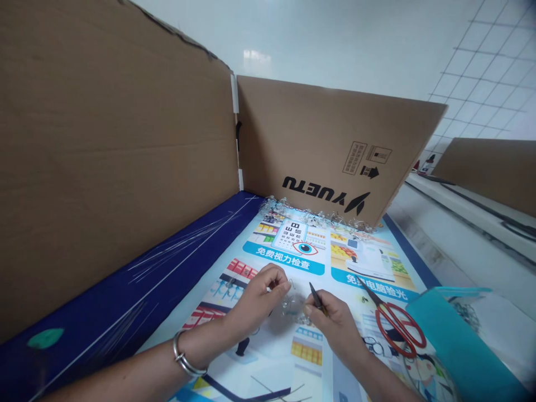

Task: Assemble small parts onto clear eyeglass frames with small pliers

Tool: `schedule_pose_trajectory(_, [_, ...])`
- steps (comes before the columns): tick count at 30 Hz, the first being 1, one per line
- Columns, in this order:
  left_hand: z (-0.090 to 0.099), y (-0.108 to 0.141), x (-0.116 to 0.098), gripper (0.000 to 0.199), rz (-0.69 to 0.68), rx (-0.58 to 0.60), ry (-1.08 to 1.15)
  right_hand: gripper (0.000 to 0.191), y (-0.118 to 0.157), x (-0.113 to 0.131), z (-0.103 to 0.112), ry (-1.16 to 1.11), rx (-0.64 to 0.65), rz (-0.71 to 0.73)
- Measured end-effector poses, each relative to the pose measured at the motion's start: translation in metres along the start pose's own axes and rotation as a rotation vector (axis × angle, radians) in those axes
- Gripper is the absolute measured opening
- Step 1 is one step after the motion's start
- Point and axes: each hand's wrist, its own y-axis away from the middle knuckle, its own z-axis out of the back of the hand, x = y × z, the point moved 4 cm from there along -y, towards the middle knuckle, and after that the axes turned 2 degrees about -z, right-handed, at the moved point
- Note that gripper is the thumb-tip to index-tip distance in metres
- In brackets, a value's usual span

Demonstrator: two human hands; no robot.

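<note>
My left hand (262, 293) is closed in a pinch, with a thin, bent wire (292, 283) showing at its fingertips. To its right, my right hand (335, 318) grips a slim dark pointed tool (316, 297), its tip directed up and away; its exact kind is unclear. Between the two hands, small clear pieces on fine wire (291, 307) show low over the printed sheet. Whether they join the wire in my left hand cannot be made out. A metal bracelet (184, 354) circles my left wrist.
Red-handled scissors (402, 329) lie right of my right hand, beside a teal container (456, 335). Cardboard panels (310, 128) stand at the back and left. Clear wired pieces (322, 216) line the back panel's foot. Thin straight strands (180, 245) lie on the blue surface at left.
</note>
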Motion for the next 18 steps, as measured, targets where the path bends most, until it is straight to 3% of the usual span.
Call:
schedule_pose_trajectory(5, [-0.002, 0.001, 0.0, 0.019, 0.009, 0.068, -0.003, 0.012, 0.0, 0.001, 0.0, -0.01, 0.003, 0.002])
schedule_pose_trajectory(13, [-0.007, 0.005, 0.009, 0.021, 0.178, 0.12, 0.195, 0.011, -0.001, 0.002, 0.0, -0.013, -0.016, -0.016])
schedule_pose_trajectory(18, [-0.006, 0.005, 0.002, 0.024, 0.157, 0.106, 0.21, 0.011, -0.002, 0.005, 0.0, -0.011, -0.058, -0.081])
